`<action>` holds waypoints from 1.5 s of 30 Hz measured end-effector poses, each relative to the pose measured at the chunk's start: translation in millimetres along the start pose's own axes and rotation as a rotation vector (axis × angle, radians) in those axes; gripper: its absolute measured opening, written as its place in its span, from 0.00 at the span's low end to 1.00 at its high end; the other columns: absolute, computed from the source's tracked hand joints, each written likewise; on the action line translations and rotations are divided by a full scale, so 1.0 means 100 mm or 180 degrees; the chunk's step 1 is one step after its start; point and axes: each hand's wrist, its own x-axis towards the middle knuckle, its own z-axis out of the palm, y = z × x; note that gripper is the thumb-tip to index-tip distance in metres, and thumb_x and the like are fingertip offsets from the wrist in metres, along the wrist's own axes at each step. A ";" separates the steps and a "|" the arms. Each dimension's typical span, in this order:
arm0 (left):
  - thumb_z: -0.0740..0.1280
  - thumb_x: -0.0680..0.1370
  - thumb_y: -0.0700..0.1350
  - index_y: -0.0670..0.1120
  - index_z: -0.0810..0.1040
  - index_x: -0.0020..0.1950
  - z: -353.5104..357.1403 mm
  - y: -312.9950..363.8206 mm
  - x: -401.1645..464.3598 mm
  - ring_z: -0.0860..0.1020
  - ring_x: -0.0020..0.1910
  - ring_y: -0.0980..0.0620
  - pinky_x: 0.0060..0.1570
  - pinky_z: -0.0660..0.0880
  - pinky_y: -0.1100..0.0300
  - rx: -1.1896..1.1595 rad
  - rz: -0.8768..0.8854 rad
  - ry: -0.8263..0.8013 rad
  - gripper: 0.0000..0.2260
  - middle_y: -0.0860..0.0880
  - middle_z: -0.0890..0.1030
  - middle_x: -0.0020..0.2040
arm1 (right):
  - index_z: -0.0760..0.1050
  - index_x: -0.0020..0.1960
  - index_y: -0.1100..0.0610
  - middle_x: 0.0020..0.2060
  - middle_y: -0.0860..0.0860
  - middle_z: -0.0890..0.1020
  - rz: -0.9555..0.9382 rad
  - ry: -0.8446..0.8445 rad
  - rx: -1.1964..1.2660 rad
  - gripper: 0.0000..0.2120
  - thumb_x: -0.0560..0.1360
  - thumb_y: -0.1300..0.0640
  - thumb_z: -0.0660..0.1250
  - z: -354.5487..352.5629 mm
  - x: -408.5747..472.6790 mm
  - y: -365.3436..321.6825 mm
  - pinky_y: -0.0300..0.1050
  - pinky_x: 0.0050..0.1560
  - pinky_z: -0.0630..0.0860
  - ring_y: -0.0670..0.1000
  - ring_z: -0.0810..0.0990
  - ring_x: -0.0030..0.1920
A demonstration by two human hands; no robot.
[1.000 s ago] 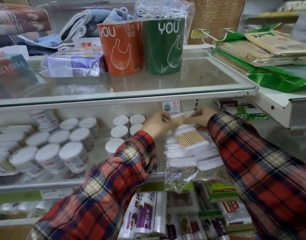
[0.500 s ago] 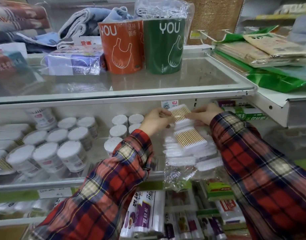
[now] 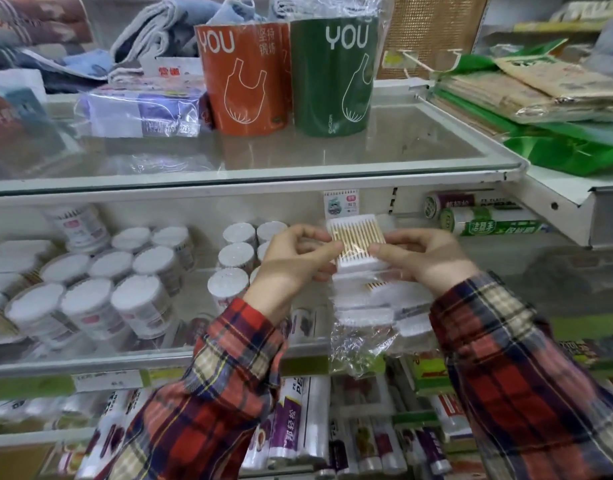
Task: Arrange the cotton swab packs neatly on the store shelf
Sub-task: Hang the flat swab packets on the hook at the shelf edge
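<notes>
A flat clear pack of wooden-stick cotton swabs (image 3: 357, 239) is held in the air between both hands above the middle glass shelf (image 3: 90, 362). My left hand (image 3: 291, 261) pinches its left edge and my right hand (image 3: 423, 259) pinches its right edge. Below it lies a loose pile of more flat swab packs (image 3: 374, 306) in crinkled clear plastic, spilling over the shelf's front edge. Round tubs of cotton swabs (image 3: 90, 296) with white tops stand in rows to the left, and a smaller group of tubs (image 3: 237, 254) sits just left of my left hand.
The upper glass shelf (image 3: 384, 147) carries an orange roll (image 3: 244, 77), a green roll (image 3: 333, 77), a purple pack (image 3: 138, 112) and towels. Green packets (image 3: 540, 98) fill the right shelf. Bag rolls (image 3: 482, 220) lie at the back right; more rolls (image 3: 298, 420) stand below.
Both hands have lifted one swab pack off the pile and drawn it up and toward me, turning it flat between the fingertips.
</notes>
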 end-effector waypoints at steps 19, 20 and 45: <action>0.72 0.73 0.40 0.41 0.80 0.50 -0.11 -0.19 -0.29 0.81 0.36 0.55 0.36 0.77 0.65 -0.0206 0.0006 -0.0002 0.07 0.47 0.84 0.40 | 0.79 0.50 0.55 0.38 0.49 0.85 -0.0001 -0.0088 0.0190 0.13 0.66 0.56 0.75 0.01 -0.28 0.04 0.31 0.31 0.75 0.41 0.82 0.31; 0.72 0.73 0.40 0.43 0.81 0.49 -0.11 -0.19 -0.30 0.81 0.38 0.57 0.37 0.77 0.67 -0.0107 0.0106 0.0065 0.06 0.48 0.84 0.41 | 0.79 0.49 0.55 0.37 0.48 0.84 -0.0085 -0.0052 0.0166 0.13 0.66 0.56 0.75 0.02 -0.30 0.03 0.31 0.31 0.75 0.41 0.81 0.31; 0.61 0.81 0.45 0.45 0.80 0.45 -0.07 -0.13 -0.42 0.76 0.36 0.50 0.36 0.76 0.64 -0.0402 0.0105 -0.0315 0.11 0.43 0.79 0.36 | 0.83 0.44 0.48 0.35 0.43 0.84 -0.1568 0.0669 -0.0452 0.08 0.66 0.56 0.76 0.37 -0.57 0.03 0.36 0.41 0.80 0.42 0.82 0.36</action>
